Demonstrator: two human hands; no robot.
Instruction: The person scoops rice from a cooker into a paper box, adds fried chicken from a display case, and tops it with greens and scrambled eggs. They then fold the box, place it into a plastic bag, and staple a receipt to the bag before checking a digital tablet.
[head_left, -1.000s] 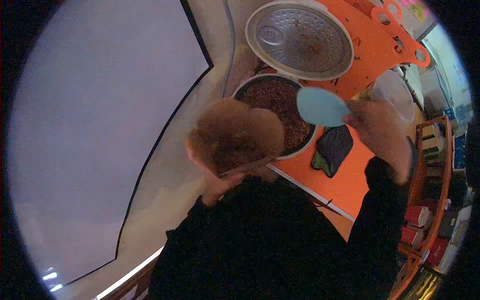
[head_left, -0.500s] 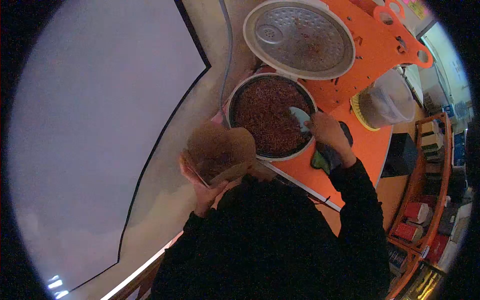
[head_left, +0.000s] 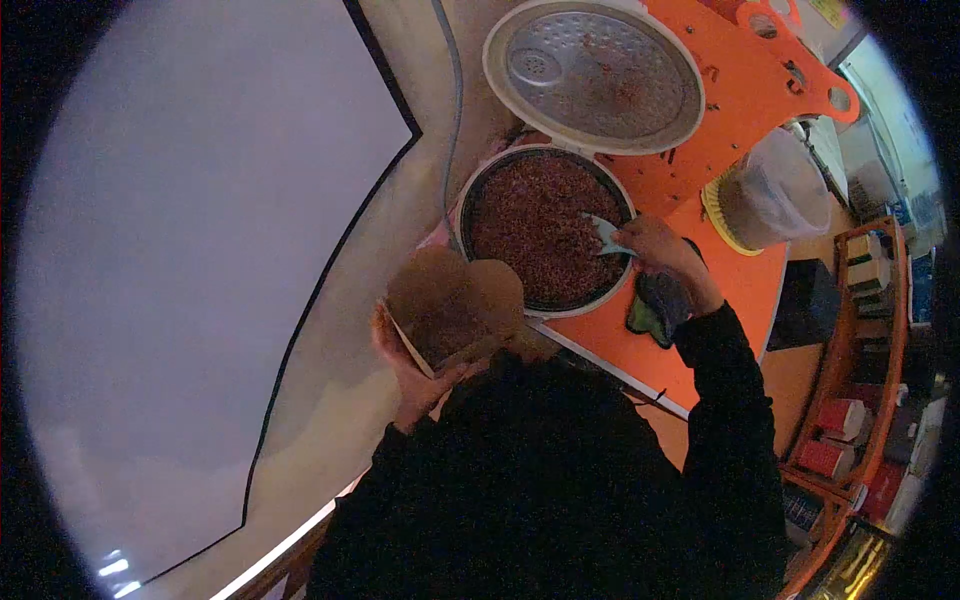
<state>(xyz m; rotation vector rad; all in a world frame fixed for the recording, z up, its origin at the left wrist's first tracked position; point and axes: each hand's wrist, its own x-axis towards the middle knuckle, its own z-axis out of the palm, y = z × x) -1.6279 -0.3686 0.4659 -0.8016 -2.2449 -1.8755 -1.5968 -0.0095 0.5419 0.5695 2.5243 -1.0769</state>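
A round rice cooker [head_left: 470,180] stands with its lid [head_left: 605,80] swung up, full of dark reddish-brown cooked rice [head_left: 530,220]. My right hand [head_left: 665,258] grips a pale blue rice paddle [head_left: 606,236], whose blade touches the rice at the right side of the pot. In my left hand [head_left: 402,365] is a brown paper food box [head_left: 450,300] with its flaps up, tilted beside the pot's lower left rim. Something dark lies inside the box, but I cannot make it out clearly.
Right of the cooker, on the orange table [head_left: 640,370], lie a dark grey and green cloth or mitt [head_left: 655,305] and a clear bucket [head_left: 775,190] with a yellow rim. A grey cable [head_left: 455,110] runs down the wall. An orange shelf [head_left: 870,380] holds boxes.
My left hand and the paper box have shifted slightly right, closer to the pot. The paddle has turned in my right hand, its blade now showing narrower.
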